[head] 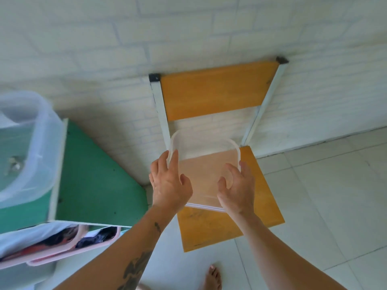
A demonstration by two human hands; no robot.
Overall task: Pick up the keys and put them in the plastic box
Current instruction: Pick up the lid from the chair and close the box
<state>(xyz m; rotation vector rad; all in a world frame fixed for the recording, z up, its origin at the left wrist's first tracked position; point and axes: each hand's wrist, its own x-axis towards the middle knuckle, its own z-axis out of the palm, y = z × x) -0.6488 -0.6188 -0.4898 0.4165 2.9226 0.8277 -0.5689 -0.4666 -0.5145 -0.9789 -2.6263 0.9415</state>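
White brick-pattern wall and pale tiled floor, with a yellow wooden chair with white metal frame [219,225] at frame centre. Both hands curled on a clear flat plastic lid [206,164] above the seat: left hand [169,183] gripping its left edge, right hand [236,189] its right. Keys [14,165] apparently already lying in the translucent plastic box [41,143] at far left, though blurred. Best to keep the lid level, carry it leftward, align corners, then press down evenly.
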